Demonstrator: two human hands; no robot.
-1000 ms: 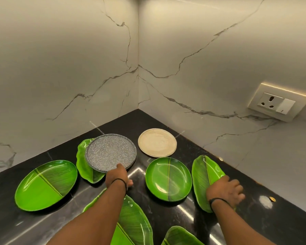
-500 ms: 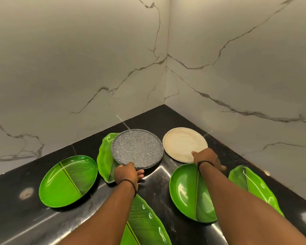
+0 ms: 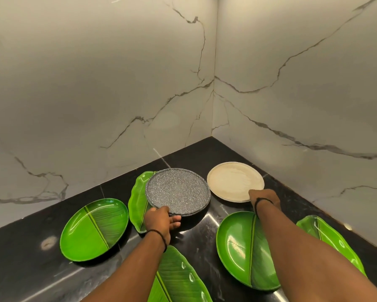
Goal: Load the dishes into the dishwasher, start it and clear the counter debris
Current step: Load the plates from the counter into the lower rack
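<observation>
Left hand [image 3: 159, 221] pinches near rim of round speckled grey plate [image 3: 177, 191]. Right hand [image 3: 263, 196] on matte cream plate [image 3: 234, 180] at 5 o'clock edge; grip unclear. Glossy black counter [image 3: 196, 153].

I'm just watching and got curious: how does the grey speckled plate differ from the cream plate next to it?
The grey speckled plate is dark with pale flecks; the cream plate is plain and pale. The grey one overlaps a green leaf-shaped plate and is gripped at its near edge by the left hand; the cream one lies flat on the black counter, with the right hand at its near rim. Both are round and look similar in size.
</observation>
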